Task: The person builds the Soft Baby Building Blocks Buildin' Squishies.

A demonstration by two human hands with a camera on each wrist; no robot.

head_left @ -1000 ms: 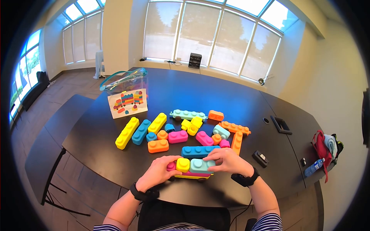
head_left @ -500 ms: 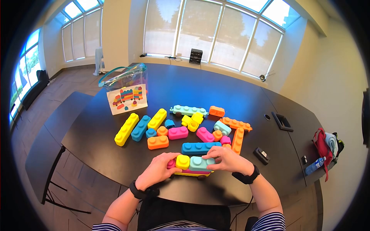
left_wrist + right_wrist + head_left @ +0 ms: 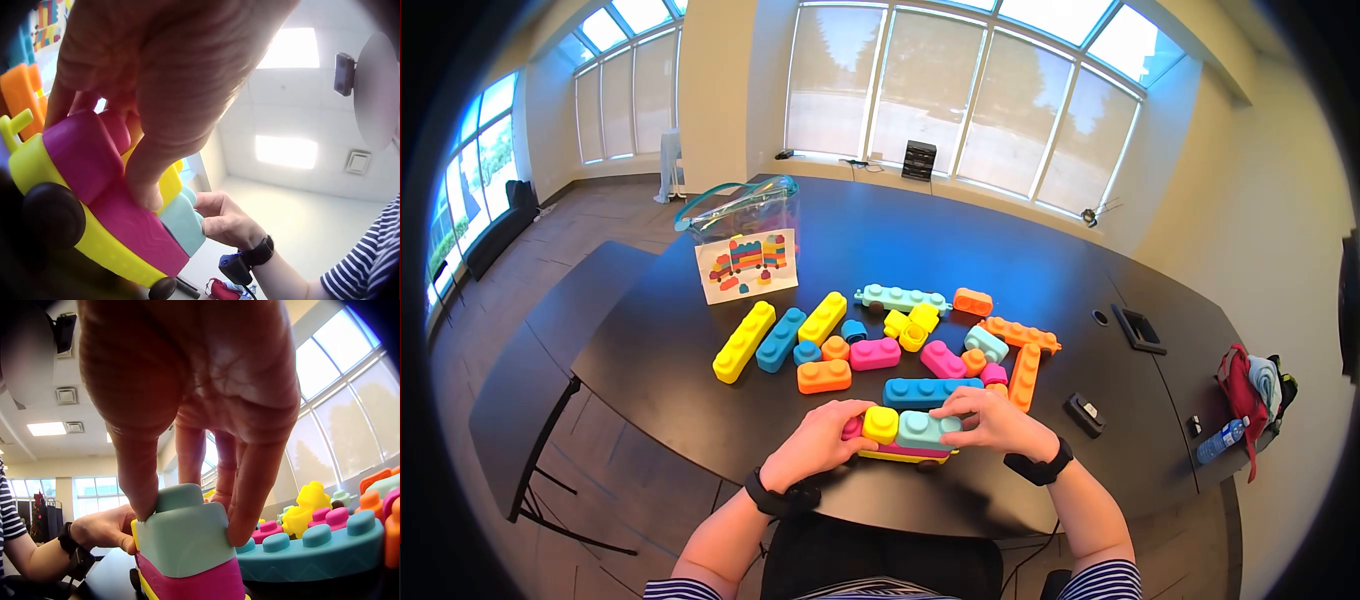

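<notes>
A toy block wagon (image 3: 131, 231) with a yellow wheeled base and a pink layer stands near the table's front edge. On top sit a pink block (image 3: 87, 153), a small yellow block (image 3: 881, 426) and a light blue block (image 3: 187, 540). My left hand (image 3: 817, 440) pinches the yellow block between thumb and fingers, close beside the pink one. At the wagon's right end, my right hand (image 3: 995, 420) grips the light blue block, thumb on the near side and fingers on the far side. The light blue block sits against the pink layer.
Just beyond the wagon lies a long blue block (image 3: 930, 392). Several loose blocks spread behind it, including a light blue wheeled base (image 3: 903, 298). A picture card (image 3: 747, 267) leans on a clear bag (image 3: 755, 208). To the right are a black device (image 3: 1085, 414) and a water bottle (image 3: 1222, 441).
The head view has shifted slightly, so the scene sits a little further right in it. Both hands keep their grips on the yellow and light blue blocks.
</notes>
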